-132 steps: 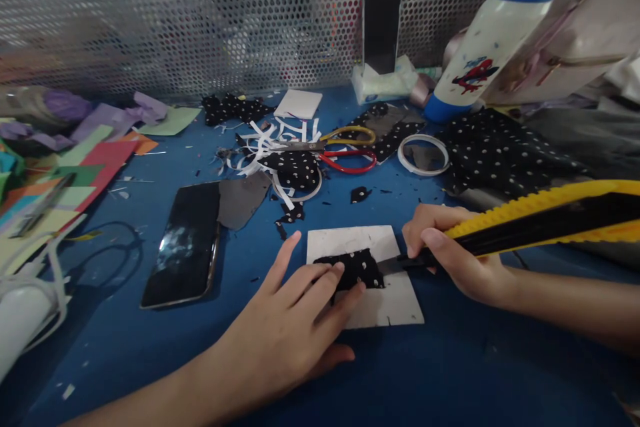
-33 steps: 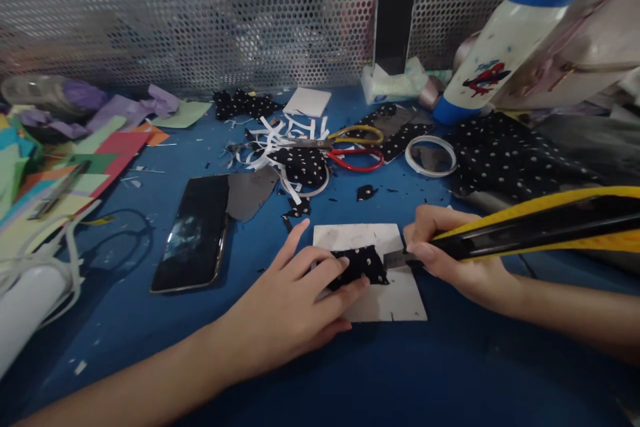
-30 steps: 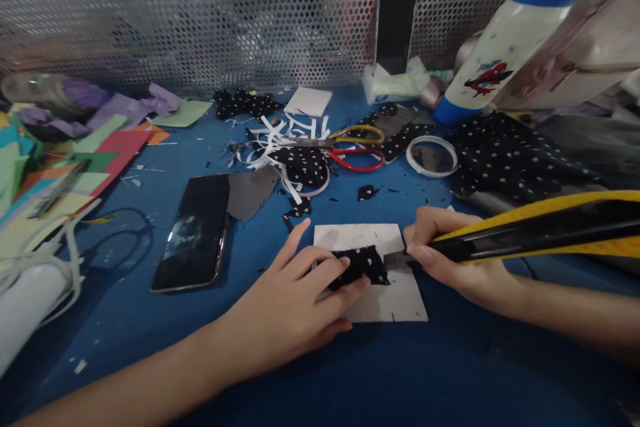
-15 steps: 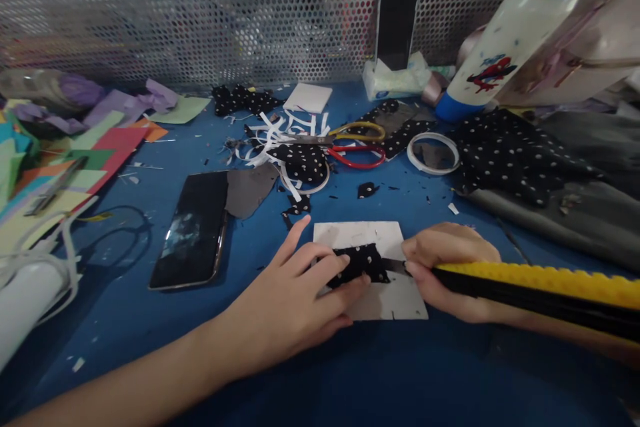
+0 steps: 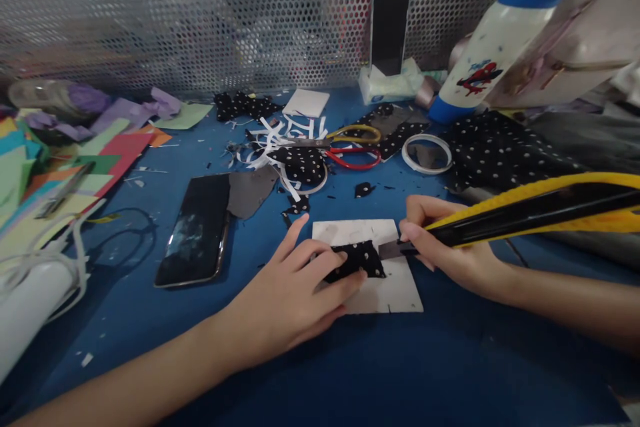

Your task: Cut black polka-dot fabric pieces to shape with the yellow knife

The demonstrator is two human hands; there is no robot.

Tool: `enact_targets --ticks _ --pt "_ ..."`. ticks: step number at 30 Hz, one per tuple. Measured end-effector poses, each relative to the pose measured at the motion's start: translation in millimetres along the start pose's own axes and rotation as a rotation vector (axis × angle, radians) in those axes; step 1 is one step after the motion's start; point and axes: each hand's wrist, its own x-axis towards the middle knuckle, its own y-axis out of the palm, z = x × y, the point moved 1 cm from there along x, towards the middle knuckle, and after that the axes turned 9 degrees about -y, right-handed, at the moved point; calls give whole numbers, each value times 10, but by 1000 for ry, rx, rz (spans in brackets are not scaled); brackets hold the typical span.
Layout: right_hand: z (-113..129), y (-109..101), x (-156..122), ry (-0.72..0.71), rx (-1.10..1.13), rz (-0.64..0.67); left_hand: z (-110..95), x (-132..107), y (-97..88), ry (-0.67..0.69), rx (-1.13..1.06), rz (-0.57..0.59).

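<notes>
A small piece of black fabric with white dots (image 5: pixel 361 258) lies on a white card (image 5: pixel 395 283) on the blue table. My left hand (image 5: pixel 295 297) presses flat on the fabric's left part, fingers spread. My right hand (image 5: pixel 453 247) grips a yellow and black utility knife (image 5: pixel 530 210). The knife's blade tip (image 5: pixel 389 250) touches the right edge of the fabric.
A black phone (image 5: pixel 196 230) lies left of the card. Red and yellow scissors (image 5: pixel 350 147), a tape ring (image 5: pixel 426 153), white paper strips and more dotted fabric (image 5: pixel 505 153) lie behind. Coloured paper (image 5: pixel 75 167) is at the left. A white and blue bottle (image 5: pixel 500 27) and a propped phone (image 5: pixel 389 30) stand by the perforated wall.
The knife's handle has swung back up from a lowered position half a second ago. Its blade stays at the fabric's right edge. My left hand has kept its place on the fabric.
</notes>
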Motion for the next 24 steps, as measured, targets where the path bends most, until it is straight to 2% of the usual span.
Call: enact_targets --ticks 9,20,24 --pt "93 -1 -36 -17 -198 105 7 19 -3 5 4 3" --pt "83 54 -57 -39 -189 301 -15 0 47 -12 1 -35" --pt "102 44 -14 17 -129 320 6 3 30 -5 -37 -24"
